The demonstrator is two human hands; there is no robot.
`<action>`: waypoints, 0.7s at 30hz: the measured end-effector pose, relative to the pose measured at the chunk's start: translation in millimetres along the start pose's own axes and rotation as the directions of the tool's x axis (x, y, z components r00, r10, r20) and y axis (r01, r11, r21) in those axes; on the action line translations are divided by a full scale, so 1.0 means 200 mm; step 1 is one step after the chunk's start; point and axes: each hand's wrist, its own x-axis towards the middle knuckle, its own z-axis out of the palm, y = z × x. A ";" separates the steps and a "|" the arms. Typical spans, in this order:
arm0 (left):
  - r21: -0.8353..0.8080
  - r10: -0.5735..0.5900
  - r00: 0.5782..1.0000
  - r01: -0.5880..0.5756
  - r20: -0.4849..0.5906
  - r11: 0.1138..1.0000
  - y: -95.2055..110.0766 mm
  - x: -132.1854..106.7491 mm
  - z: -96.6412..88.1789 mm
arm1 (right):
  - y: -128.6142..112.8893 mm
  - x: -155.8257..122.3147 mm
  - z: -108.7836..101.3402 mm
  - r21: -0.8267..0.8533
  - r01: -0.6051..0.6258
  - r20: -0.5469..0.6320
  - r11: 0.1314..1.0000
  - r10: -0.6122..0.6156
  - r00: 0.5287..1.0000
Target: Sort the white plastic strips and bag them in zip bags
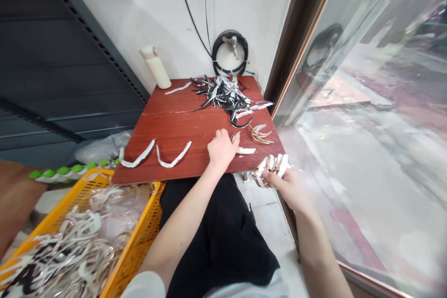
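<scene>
My left hand [220, 149] rests on the red-brown table [181, 125] with its fingers curled round a white curved piece [246, 150]. My right hand [284, 186] is off the table's near right corner, closed on a bunch of white and gold curved pieces [272, 167]. A few gold curved pieces [260, 134] lie just beyond my left hand. Two white curved pieces [138, 158] [173, 157] lie apart on the table's near left. A tangled heap of black and silver curved pieces [225, 95] sits at the far side.
A yellow crate [143, 233] full of white and silver pieces stands at the lower left. A cream bottle [156, 67] leans on the wall at the table's back. A coiled black cable [230, 51] hangs on the wall. A glass pane runs along the right.
</scene>
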 end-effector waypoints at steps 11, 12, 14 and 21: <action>-0.838 0.012 0.933 0.316 0.358 0.446 -0.28 -0.58 -0.05 | 0.04 0.01 0.32 -0.097 0.036 0.249 0.995 -0.010 0.968; -0.864 -0.042 0.935 0.342 0.352 0.369 -0.31 -0.61 -0.05 | 0.05 0.00 0.36 -0.067 0.004 0.262 0.998 0.014 0.965; -0.896 -0.115 0.933 0.359 0.341 0.262 -0.35 -0.65 -0.07 | 0.07 -0.01 0.42 0.037 -0.081 0.285 0.996 0.067 0.956; -0.904 -0.068 0.964 0.264 0.256 0.336 -0.41 -0.76 -0.26 | 0.08 0.02 0.57 0.071 -0.208 0.370 0.976 0.168 0.914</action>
